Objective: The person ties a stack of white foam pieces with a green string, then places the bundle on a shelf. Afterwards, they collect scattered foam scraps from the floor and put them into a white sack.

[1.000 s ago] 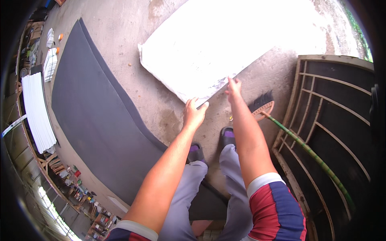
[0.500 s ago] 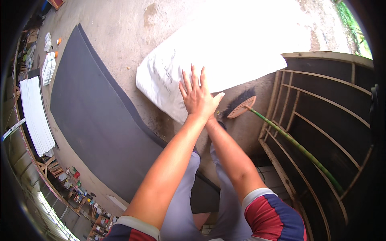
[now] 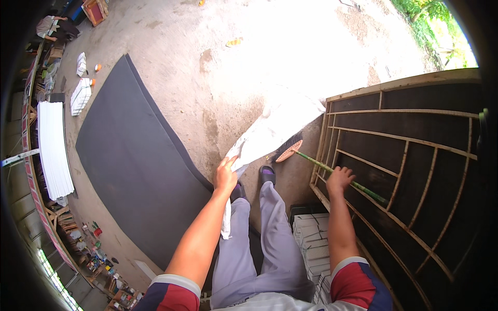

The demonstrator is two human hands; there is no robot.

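My left hand grips the near corner of a large white sack that trails away over the concrete floor, part of it hanging down beside my leg. My right hand hovers with fingers spread just above the green handle of a broom, whose brush head lies by my right foot. Whether the hand touches the handle, I cannot tell. My feet in dark sandals stand below the sack.
A dark metal gate frame lies flat at the right. A big black sheet covers the floor at the left, with stacked white panels beyond it. White slabs sit stacked by my right leg. A person crouches far back left.
The white sack was spread flat under both hands; now it is gathered and pulled in by my left hand alone. My right hand has left it and moved right over the broom handle.
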